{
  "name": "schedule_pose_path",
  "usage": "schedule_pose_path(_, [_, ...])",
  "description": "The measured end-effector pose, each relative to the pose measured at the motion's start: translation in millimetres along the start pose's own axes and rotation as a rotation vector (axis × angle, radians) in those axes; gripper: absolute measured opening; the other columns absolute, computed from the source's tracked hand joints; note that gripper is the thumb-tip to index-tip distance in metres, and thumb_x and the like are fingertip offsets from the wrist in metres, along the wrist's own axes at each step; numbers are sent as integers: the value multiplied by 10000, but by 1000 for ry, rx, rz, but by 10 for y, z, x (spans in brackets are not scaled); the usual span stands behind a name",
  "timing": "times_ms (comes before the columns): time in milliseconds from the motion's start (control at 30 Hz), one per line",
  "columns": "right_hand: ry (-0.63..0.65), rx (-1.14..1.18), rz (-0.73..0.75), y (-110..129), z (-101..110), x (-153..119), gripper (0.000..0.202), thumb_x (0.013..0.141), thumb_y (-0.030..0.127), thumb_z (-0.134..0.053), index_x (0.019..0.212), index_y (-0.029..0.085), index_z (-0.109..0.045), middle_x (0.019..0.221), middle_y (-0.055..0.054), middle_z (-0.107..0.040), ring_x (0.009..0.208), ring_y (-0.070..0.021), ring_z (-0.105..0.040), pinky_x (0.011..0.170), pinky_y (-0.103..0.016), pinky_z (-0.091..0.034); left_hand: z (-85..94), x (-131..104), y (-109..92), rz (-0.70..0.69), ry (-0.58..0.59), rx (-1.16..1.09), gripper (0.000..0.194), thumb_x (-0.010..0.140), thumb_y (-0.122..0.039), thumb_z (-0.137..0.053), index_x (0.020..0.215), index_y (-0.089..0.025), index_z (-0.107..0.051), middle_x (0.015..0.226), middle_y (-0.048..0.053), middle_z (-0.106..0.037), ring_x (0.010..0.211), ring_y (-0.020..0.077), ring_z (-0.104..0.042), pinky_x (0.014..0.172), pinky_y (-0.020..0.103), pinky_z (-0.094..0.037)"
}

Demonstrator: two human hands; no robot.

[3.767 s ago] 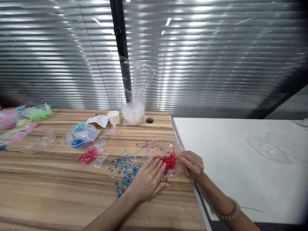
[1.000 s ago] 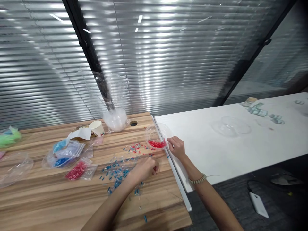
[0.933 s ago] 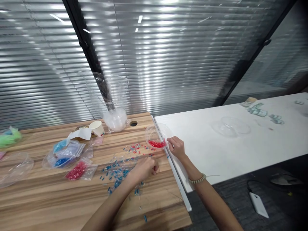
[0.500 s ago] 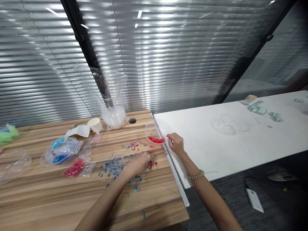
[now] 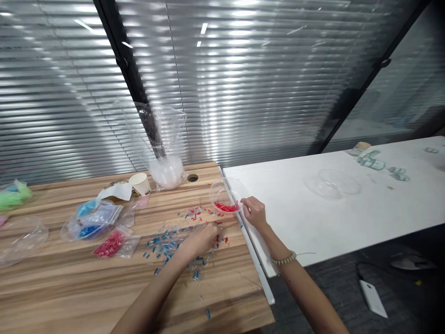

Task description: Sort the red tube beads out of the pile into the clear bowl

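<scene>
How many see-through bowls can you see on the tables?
3: one with red beads at the right hand, one on the white table, one at the wooden table's far left. The bagged white stack may hide more.

The clear plastic bowl [image 5: 14,236] and green plastic bags [image 5: 14,195] are cut off left of the wooden table [image 5: 86,283]; the left hand [image 5: 203,239] hides its fingertips.
</scene>
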State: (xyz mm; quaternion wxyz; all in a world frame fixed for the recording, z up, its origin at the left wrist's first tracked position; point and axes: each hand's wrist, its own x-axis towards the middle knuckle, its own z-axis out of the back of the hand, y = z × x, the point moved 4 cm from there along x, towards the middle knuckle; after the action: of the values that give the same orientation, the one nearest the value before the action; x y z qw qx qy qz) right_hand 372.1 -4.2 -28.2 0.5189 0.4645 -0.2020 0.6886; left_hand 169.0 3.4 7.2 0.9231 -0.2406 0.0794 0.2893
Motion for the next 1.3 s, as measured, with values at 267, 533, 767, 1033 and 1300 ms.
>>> schedule_pose_path(267, [-33, -4, 16, 39, 25, 51, 252, 780, 22, -407, 795, 180, -603, 615, -8, -581, 598, -156, -532, 559, -260, -393, -22, 37, 60, -56, -68, 94, 249, 731, -10, -496, 842, -171, -650, 851, 65, -691, 822, 198, -625, 688, 237, -421])
schedule_pose_path(533, [1, -8, -34, -49, -2, -2, 242, 796, 49, -407, 789, 182, -609, 621, -13, -582, 593, -153, -519, 569, -260, -394, -16, 51, -4, -6, -64, 152, 208, 798, -64, -469, 853, -150, -650, 802, 86, -677, 788, 211, -629, 714, 266, -449])
schedule_pose_path(767, [53, -11, -84, -91, -31, -54, 244, 808, 78, -403, 797, 192, -619, 666, -22, -611, 637, -154, -549, 599, -256, -408, -52, 85, 1, -9, -97, 161, 241, 824, -72, -455, 973, -146, -630, 893, 104, -674, 869, 228, -627, 763, 288, -445])
schedule_pose_path(1033, [14, -23, -130, -76, 15, -82, 259, 802, 80, -383, 789, 185, -620, 664, -30, -615, 626, -159, -557, 598, -261, -415, -64, 72, -15, 0, -111, 175, 245, 812, -34, -440, 899, -124, -650, 903, 136, -673, 917, 272, -629, 792, 332, -448])
schedule_pose_path(1300, [43, 1, -137, 169, 414, -174, 257, 835, 98, -393, 816, 186, -634, 706, -35, -650, 660, -163, -605, 624, -265, -463, 25, 21, -102, -80, -187, 146, 364, 783, -13, -458, 1054, -186, -629, 1117, 113, -652, 1020, 247, -608, 845, 317, -450])
